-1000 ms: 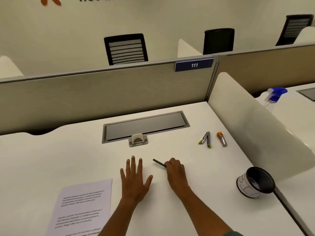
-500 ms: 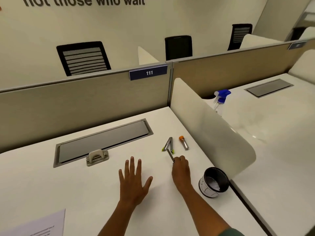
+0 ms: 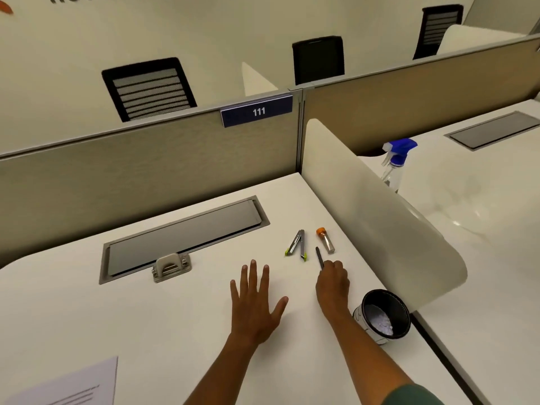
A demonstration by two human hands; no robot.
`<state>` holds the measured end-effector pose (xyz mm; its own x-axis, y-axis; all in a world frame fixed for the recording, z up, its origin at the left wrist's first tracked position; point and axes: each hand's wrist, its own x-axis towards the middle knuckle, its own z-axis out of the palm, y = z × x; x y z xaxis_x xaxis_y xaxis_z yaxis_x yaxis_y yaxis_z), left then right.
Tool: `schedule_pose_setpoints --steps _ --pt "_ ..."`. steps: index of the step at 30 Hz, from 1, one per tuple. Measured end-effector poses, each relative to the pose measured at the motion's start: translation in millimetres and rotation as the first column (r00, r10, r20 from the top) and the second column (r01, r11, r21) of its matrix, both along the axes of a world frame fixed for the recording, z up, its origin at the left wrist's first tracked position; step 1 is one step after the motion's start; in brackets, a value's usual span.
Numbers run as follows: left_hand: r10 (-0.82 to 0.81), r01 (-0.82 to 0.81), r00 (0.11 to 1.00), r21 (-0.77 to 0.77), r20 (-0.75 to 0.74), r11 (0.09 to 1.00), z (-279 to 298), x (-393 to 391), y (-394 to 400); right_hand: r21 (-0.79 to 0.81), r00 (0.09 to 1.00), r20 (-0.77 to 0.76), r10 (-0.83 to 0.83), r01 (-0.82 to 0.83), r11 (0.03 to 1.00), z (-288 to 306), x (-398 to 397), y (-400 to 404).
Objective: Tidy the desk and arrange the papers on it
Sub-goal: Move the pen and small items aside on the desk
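- We see a sheet of printed paper point(image 3: 68, 385) lying flat at the near left corner of the white desk point(image 3: 117, 323), partly cut off by the frame edge and well apart from both hands.
- The right hand point(image 3: 333, 283) pinches the near end of a thin dark pen point(image 3: 319, 256) with curled fingers; the pen points away from us, its far tip between a pair of grey pens with green ends point(image 3: 298, 245) and a small clear tube with an orange cap point(image 3: 325, 240).
- The left hand point(image 3: 255, 299) lies palm down on the desk, fingers straight and spread wide, holding nothing.
- Just right of the right forearm a black cup point(image 3: 382, 315) lies tilted on its side, mouth towards us, with something pale inside.
- Farther left, a small beige hole punch point(image 3: 171, 266) sits at the near edge of the grey cable hatch point(image 3: 184, 235).
- Beyond the curved white divider point(image 3: 380, 217), a spray bottle with a blue trigger point(image 3: 396, 162) stands on the neighbouring desk.
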<state>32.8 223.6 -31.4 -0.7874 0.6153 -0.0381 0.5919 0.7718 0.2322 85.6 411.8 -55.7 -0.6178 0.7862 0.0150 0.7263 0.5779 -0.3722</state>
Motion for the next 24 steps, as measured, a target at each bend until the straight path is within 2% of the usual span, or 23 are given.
schedule_pose_setpoints --steps 5,7,11,15,24 --pt "0.045 -0.045 0.999 -0.006 0.026 0.999 3 -1 -20 0.074 1.000 0.006 -0.024 0.024 0.997 1 -1 -5" --pt "0.076 -0.076 0.997 0.000 0.026 0.997 6 -1 -31 0.077 0.996 -0.086 -0.017 0.023 0.997 6 -3 -16" --pt "0.147 -0.147 0.988 0.004 0.038 0.989 11 2 -53 0.051 0.970 -0.217 0.106 -0.097 0.994 14 -15 -53" --pt "0.217 -0.218 0.976 0.011 0.032 0.976 22 3 -84 -0.017 0.950 -0.234 0.207 -0.217 0.976 21 -29 -95" --pt "0.404 -0.405 0.914 0.049 0.016 0.913 30 19 -185 0.014 0.854 -0.223 0.471 -0.480 0.877 35 -44 -202"
